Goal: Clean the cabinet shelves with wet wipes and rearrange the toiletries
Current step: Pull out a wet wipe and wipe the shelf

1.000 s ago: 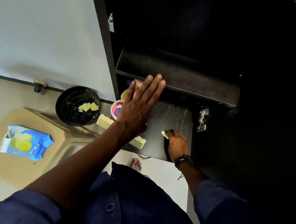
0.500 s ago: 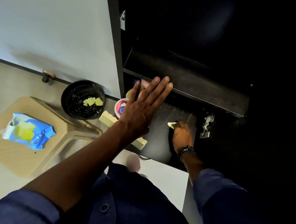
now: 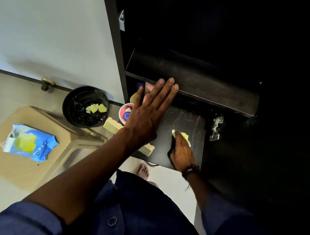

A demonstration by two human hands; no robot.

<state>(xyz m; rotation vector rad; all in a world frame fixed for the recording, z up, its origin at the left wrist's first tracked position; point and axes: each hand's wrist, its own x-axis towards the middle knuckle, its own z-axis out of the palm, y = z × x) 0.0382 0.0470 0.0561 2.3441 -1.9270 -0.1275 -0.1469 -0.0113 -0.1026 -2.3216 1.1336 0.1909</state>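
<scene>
My left hand (image 3: 149,112) is spread flat with fingers apart, its fingertips against the front edge of the upper black shelf (image 3: 205,81). Below it, my right hand (image 3: 181,149) presses a yellow wet wipe (image 3: 183,135) onto the lower black shelf (image 3: 186,120), which shows damp streaks. At the shelf's left end sit toiletries: a round red and blue tin (image 3: 126,112), a yellow item (image 3: 134,98) and a pink bottle (image 3: 148,87), partly hidden by my left hand. Two cream combs (image 3: 112,125) (image 3: 146,149) lie by the shelf's left edge.
A beige plastic stool (image 3: 26,166) on the floor carries a blue wet-wipe pack (image 3: 29,143). A black bin (image 3: 86,106) with used yellow wipes stands by the white wall. A metal hinge (image 3: 216,127) sits at the shelf's right. The cabinet interior is dark.
My right hand has slid the wipe up the lower shelf and back a little toward me. My left hand stays spread at the upper shelf's edge.
</scene>
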